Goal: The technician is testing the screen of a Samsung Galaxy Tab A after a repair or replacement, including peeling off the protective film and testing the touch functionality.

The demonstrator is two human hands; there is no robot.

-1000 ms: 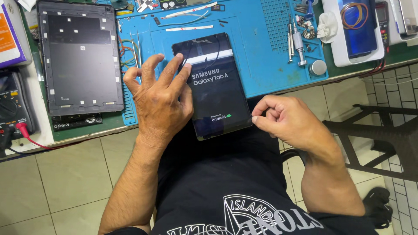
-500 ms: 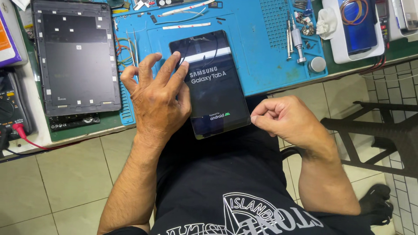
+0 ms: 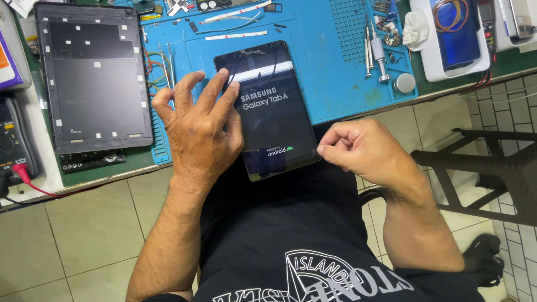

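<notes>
A blue repair mat [image 3: 335, 84] covers the bench, a removed dark back panel [image 3: 92, 78] lying to its left. The tablet [image 3: 268, 112] overhangs the bench edge, its screen lit with a start-up logo. The left hand [image 3: 198, 126], fingers spread, steadies its left edge; the right hand [image 3: 363, 148] appears to pinch its lower right corner (contact unclear). Judged a power-on check; next calls for holding steady.

Bright, even light; sharp, faint glare.

Pale tiled floor [image 3: 84, 235], green-topped workbench [image 3: 128, 162], blue work mat [image 3: 335, 95], dark stool frame [image 3: 486, 168], even light
</notes>
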